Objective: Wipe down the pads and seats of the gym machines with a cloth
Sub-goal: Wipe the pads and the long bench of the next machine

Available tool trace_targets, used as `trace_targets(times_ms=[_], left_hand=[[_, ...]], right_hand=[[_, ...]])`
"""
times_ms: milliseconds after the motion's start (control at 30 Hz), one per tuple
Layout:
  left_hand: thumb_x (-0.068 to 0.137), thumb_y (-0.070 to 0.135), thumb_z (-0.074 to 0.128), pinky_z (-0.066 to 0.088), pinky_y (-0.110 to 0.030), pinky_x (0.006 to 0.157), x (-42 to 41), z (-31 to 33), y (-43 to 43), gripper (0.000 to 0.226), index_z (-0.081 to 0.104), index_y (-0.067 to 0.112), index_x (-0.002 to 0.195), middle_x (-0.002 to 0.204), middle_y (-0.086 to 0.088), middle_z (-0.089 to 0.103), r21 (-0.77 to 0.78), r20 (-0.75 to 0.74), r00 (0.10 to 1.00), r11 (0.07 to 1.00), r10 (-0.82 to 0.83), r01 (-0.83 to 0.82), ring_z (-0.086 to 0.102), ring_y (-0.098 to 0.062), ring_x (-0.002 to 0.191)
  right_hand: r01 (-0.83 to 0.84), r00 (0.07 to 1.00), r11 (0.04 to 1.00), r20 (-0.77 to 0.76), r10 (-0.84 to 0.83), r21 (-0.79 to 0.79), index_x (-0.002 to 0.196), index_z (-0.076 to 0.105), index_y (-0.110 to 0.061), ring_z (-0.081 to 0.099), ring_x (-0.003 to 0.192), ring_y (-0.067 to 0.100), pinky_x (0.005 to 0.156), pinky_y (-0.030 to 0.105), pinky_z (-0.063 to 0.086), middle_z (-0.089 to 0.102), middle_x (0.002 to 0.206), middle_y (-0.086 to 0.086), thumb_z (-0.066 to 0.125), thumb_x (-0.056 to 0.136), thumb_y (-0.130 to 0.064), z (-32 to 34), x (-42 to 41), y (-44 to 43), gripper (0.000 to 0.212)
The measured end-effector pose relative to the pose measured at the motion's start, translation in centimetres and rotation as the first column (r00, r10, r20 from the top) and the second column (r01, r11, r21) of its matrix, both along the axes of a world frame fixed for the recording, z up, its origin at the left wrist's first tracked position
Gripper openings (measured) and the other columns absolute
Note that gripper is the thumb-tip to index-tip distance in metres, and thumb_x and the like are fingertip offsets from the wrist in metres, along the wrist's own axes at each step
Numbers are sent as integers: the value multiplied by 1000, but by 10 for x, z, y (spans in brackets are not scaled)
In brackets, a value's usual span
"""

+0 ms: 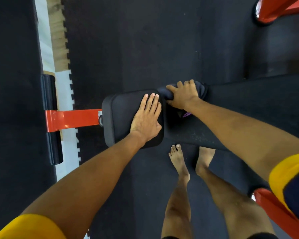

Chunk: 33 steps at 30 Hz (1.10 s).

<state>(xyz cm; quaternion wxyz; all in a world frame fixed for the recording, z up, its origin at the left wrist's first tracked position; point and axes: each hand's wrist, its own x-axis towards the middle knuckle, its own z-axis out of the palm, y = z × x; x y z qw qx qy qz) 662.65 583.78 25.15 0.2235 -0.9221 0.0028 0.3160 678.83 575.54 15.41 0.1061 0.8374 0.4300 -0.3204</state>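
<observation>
left hand (146,118) flat on seat pad (121,114) | right hand (183,96) grips dark cloth (163,93) beside it

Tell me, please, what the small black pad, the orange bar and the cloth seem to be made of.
Pad: probably matte vinyl or synthetic leather; smooth skin, rounded seamed edge. Orange bar: glossy painted metal, bright reflections. Cloth: soft dark fabric, bunched in folds.
</observation>
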Motion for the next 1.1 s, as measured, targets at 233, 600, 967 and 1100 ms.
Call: trace_targets(times_ms=[233, 600, 967, 1100], left_hand=[[99, 49, 30, -6, -57, 123, 0, -10, -7, 75, 15, 7, 159, 167, -23, 2, 0, 39, 998, 999, 41, -41, -5, -38, 155], [101, 46, 28, -2, -54, 125, -1, -14, -14, 77, 8, -1, 158, 167, -23, 3, 26, 3, 1000, 999, -20, 20, -2, -36, 155], [108, 35, 15, -4, -51, 126, -12, -13, -12, 63, 4, -1, 158, 168, -20, 2, 63, -35, 992, 991, -120, 122, -1, -33, 156], [108, 36, 14, -5, -52, 125, -19, -13, -18, 64, 2, -2, 158, 168, -20, 1, 60, -54, 989, 989, -134, 137, -3, -34, 156]], right_hand=[[-249, 967, 968, 55, 250, -28, 159, 29, -26, 34, 144, 45, 118, 56, 26, 28, 162, 14, 39, 103, -54, -11, -34, 25, 63], [-327, 943, 942, 89, 320, 76, 163, 8, -35, -12, 156, 35, 125, 51, -12, -7, 172, 5, 27, 104, -58, 6, -54, -57, 66], [-358, 933, 933, -33, 359, 44, 162, 16, -31, -17, 155, 39, 125, 56, -9, -13, 171, 7, 30, 107, -51, -2, -153, -90, 60], [-182, 982, 980, 67, 177, 76, 163, 6, -30, -12, 156, 37, 122, 52, -18, -12, 171, 9, 36, 106, -46, 12, -149, -122, 66]])
